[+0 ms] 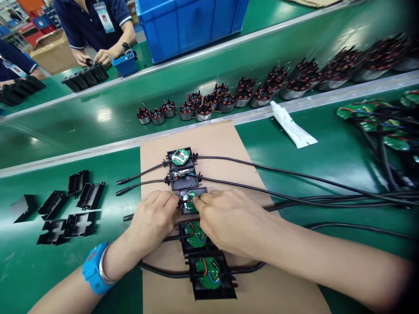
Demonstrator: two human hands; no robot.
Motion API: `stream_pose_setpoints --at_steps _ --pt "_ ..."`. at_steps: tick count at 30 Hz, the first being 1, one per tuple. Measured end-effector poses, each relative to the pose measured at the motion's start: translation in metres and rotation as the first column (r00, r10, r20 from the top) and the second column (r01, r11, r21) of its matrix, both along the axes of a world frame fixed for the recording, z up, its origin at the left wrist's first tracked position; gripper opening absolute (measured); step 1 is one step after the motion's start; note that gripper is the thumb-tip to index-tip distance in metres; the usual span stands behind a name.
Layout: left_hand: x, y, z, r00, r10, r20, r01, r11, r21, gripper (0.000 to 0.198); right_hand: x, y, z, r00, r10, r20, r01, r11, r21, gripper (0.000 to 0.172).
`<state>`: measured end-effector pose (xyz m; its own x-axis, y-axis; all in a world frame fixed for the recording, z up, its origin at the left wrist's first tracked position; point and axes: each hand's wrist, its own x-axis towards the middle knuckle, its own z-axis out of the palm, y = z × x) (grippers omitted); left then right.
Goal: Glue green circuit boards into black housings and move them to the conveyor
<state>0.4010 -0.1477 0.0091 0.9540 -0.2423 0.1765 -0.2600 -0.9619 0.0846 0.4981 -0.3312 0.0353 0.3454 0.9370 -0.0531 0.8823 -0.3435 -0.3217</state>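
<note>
Nearest housing (214, 293) between cardboard (166, 298) edges, bare room in front, fingers (203, 201) beyond.

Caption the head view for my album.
Left hand and right hand at a black case holding a green circuit board.

Factory assy area, co-workers (87, 32) w/ ID badges (104, 18), motor coils (203, 112), PCBs (209, 275)

From my console, the flat tan cardboard sheet (225, 144) looks matt and papery, and the long green trough (104, 114) glossy with reflections; I see black box-shaped plastic housings (224, 275) with a dull sheen, shiny round green circuit boards (209, 274), and ring-shaped coils (203, 115) of bare metal and coppery wire
</note>
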Motion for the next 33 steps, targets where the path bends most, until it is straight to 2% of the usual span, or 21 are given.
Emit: stream_pose_setpoints --at_steps 5,8,10,14,18,23,26,29,33 --pt "0.008 -0.007 0.012 0.985 0.087 -0.15 -0.078 0.995 0.061 0.022 0.001 0.0 0.001 1.0 0.001 -0.024 -0.002 0.999 -0.041 0.016" --pt "-0.003 -0.007 0.012 0.992 0.087 -0.096 -0.09 0.996 -0.025 0.023 -0.001 -0.002 -0.002 1.0 -0.013 0.0 0.013 1.0 -0.025 0.018" --pt "-0.012 -0.008 0.009 0.998 0.056 -0.035 -0.058 0.996 -0.068 0.032 -0.002 -0.003 -0.003 1.0 -0.024 0.012 0.024 1.0 -0.01 0.02" --pt "-0.022 -0.02 0.005 0.999 0.016 -0.042 -0.014 0.999 0.03 0.051 -0.003 -0.001 -0.001 1.0 -0.019 0.004 0.019 1.0 -0.016 0.023" --pt "-0.018 -0.026 0.004 0.993 0.062 -0.103 -0.053 0.995 0.087 0.049 0.001 0.0 0.007 0.999 -0.033 -0.034 0.03 0.997 -0.064 0.022" --pt "-0.017 -0.02 0.013 0.99 0.044 -0.132 -0.046 0.999 -0.008 0.051 0.015 -0.011 0.019 0.979 -0.003 -0.205 -0.015 0.996 -0.088 0.026" --pt "-0.015 -0.019 0.021 0.998 0.029 -0.061 -0.035 0.994 -0.1 0.044 0.02 -0.019 0.025 0.962 -0.025 -0.272 -0.004 0.994 -0.105 0.028" --pt "-0.008 -0.019 0.021 0.997 -0.059 -0.043 0.051 0.983 -0.179 0.029 0.018 -0.023 0.028 0.963 -0.079 -0.256 0.046 0.99 -0.13 0.015" --pt "-0.002 -0.014 0.007 0.984 -0.152 -0.089 0.128 0.965 -0.231 0.022 0.008 -0.026 0.02 0.992 -0.071 -0.102 0.063 0.995 -0.083 0.01"
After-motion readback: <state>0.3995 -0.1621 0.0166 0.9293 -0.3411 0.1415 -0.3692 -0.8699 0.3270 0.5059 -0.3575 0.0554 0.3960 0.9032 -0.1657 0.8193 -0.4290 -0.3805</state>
